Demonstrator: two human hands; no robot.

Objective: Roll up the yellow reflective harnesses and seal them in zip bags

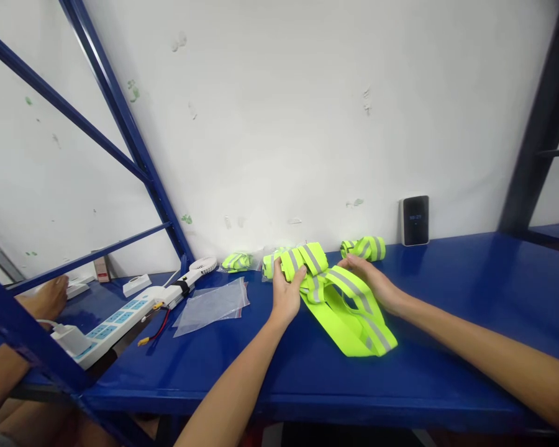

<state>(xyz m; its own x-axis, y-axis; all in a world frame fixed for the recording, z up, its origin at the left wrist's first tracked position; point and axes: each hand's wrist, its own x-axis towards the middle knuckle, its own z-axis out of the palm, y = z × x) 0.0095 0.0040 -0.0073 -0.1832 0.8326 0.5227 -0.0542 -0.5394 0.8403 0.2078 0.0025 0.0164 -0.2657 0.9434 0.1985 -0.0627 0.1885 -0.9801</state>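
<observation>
In the head view, the left hand (286,295) is holding the folded end of a neon strap (328,326) with grey stripes, thumb in front, the rest of the grip partly hidden. The right hand (375,279) is curving in at the other side of the strap, fingers partly out of sight; I cannot tell whether it is gripping the fabric or only touching it. The strap is lying between the hands above the near part of the blue counter (470,292), its loose loop hanging toward the front edge.

A rolled neon bundle (372,248) is sitting just behind the right hand, and a smaller neon bundle (237,261) is lying near the wall, left of the hands. Clear plastic bags (214,307) are resting flat left of the left forearm.

As I judge it, the loop could be twisting, since its bands are crossing and hanging slack. The folds could spring apart if the left thumb were loosening. A careless sweep of the left forearm could be dragging the thin bags.
</observation>
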